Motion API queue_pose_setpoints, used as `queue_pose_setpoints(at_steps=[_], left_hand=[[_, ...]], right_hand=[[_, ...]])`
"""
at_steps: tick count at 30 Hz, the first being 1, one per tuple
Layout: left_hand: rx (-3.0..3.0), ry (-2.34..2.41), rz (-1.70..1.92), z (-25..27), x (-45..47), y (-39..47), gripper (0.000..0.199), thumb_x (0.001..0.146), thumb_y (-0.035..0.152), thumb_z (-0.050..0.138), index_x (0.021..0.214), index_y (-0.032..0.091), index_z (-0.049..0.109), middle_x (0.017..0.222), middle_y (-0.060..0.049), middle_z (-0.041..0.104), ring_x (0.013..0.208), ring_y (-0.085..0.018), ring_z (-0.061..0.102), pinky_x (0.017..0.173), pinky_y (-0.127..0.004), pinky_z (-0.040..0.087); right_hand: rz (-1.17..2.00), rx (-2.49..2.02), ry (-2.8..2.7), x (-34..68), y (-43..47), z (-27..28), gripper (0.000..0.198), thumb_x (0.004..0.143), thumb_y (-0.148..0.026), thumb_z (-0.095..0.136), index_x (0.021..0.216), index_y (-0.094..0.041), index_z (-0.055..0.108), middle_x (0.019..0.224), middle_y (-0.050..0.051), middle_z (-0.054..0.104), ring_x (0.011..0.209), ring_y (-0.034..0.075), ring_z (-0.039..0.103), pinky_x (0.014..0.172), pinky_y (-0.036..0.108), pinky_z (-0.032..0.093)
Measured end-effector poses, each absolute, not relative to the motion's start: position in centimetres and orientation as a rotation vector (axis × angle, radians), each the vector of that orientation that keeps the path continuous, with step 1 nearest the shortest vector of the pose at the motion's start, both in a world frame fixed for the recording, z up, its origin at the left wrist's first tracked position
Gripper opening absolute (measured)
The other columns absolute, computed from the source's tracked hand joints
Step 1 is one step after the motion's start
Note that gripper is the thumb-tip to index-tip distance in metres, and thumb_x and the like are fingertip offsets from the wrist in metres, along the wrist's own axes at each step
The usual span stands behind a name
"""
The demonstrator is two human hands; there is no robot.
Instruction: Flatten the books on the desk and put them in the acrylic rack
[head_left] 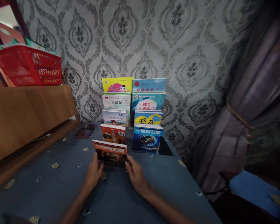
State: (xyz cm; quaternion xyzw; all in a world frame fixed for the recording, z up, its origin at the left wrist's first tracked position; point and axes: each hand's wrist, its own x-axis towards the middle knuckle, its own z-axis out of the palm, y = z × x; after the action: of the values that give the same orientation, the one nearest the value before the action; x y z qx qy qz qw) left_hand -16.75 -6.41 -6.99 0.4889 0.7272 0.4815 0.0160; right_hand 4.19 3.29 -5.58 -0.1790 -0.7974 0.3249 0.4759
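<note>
Between my two hands is a dark book with an orange top band [110,155], tilted back with its cover facing me. My left hand [94,171] grips its left edge, and my right hand [134,172] grips the right edge. Right behind it stands a red-orange book [113,133], its lower part hidden. Farther back in that row are a pale book with a figure on it [114,116], a whitish-green book [116,101] and a yellow book [118,84]. The right row has a blue globe book [147,139] in front of several others.
A dark flat object [165,146] lies beside the right row. A red basket [28,67] stands on a wooden headboard [32,121] at left. The patterned wall [191,68] is behind the books; a tied curtain [233,124] hangs at right. Dark blue patterned cloth [60,186] covers the surface.
</note>
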Motion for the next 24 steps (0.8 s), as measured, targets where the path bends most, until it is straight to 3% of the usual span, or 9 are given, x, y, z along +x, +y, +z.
queue_pose_setpoints(at_steps=[3, 10, 15, 21, 24], left_hand=[[1.557, 2.213, 1.558, -6.6, -17.4, -5.9, 0.038, 0.089, 0.03, 0.046, 0.125, 0.018, 0.047, 0.095, -0.007, 0.07, 0.086, -0.024, 0.068, 0.076, -0.036, 0.053], [1.633, 2.244, 1.55, -3.4, -19.4, -3.3, 0.031, 0.086, 0.024, 0.048, 0.117, 0.019, 0.049, 0.086, -0.004, 0.066, 0.074, -0.021, 0.065, 0.07, -0.033, 0.05], [1.683, 2.243, 1.679, 0.2, -19.9, -0.1, 0.026, 0.087, 0.022, 0.049, 0.113, 0.02, 0.047, 0.089, -0.003, 0.065, 0.075, -0.019, 0.063, 0.068, -0.03, 0.048], [1.783, 2.166, 1.93, 3.3, -19.6, 2.9, 0.031, 0.092, 0.019, 0.047, 0.123, 0.02, 0.045, 0.106, -0.008, 0.065, 0.088, -0.02, 0.065, 0.081, -0.033, 0.052], [1.811, 2.183, 1.962, 3.7, -19.7, 3.7, 0.028, 0.093, 0.018, 0.046, 0.121, 0.02, 0.045, 0.103, -0.007, 0.065, 0.09, -0.02, 0.064, 0.082, -0.034, 0.052]], right_hand=[[0.771, -0.433, -1.953, 3.3, 3.9, -5.1, 0.032, 0.104, -0.029, 0.042, 0.129, -0.023, 0.061, 0.123, 0.01, 0.071, 0.115, 0.021, 0.067, 0.1, 0.036, 0.054], [0.702, -0.42, -1.888, 0.4, 6.5, -3.6, 0.032, 0.103, -0.029, 0.041, 0.126, -0.022, 0.062, 0.12, 0.011, 0.072, 0.109, 0.021, 0.068, 0.097, 0.036, 0.054], [0.593, -0.418, -1.833, -1.0, 9.2, -0.3, 0.035, 0.102, -0.032, 0.04, 0.126, -0.017, 0.062, 0.122, 0.014, 0.07, 0.114, 0.024, 0.066, 0.101, 0.041, 0.051], [0.491, -0.432, -1.722, -1.8, 10.1, 3.0, 0.036, 0.103, -0.032, 0.036, 0.127, -0.017, 0.059, 0.124, 0.013, 0.068, 0.114, 0.023, 0.063, 0.101, 0.04, 0.049], [0.49, -0.448, -1.712, -1.9, 10.0, 3.3, 0.035, 0.103, -0.032, 0.035, 0.125, -0.018, 0.06, 0.12, 0.013, 0.069, 0.111, 0.022, 0.064, 0.098, 0.038, 0.049]])
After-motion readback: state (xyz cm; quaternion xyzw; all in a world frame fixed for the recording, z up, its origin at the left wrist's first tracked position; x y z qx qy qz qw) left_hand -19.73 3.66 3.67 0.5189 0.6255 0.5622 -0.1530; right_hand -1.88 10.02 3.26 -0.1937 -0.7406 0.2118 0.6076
